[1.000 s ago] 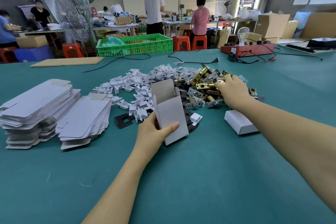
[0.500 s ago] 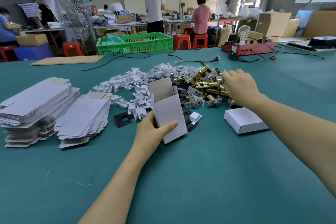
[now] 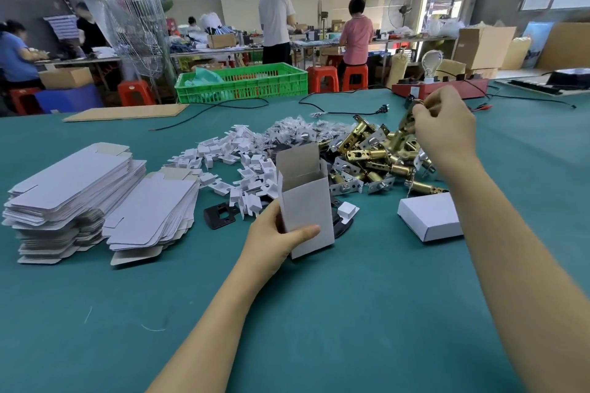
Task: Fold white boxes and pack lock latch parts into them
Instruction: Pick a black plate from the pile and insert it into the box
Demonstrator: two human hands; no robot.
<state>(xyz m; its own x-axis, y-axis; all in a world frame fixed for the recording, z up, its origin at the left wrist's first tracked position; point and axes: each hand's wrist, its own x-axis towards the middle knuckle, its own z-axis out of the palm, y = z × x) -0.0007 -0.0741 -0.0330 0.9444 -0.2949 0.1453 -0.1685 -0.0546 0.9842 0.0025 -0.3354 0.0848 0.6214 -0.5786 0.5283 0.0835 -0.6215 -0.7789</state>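
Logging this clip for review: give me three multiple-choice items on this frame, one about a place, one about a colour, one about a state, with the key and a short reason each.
1. Where does the closed white box lie?
A. on the flat blanks
B. on the green table, under the right forearm
C. in the green crate

2. What colour is the crate at the table's far edge?
A. green
B. blue
C. red

3. What state is the box held in the left hand?
A. flattened
B. taped shut
C. upright, top flap open

Key:
1 B: it rests on the cloth near the latch pile.
2 A: its lattice walls are bright green.
3 C: the flap stands up above an open mouth, while the right hand holds a brass latch raised over the pile.
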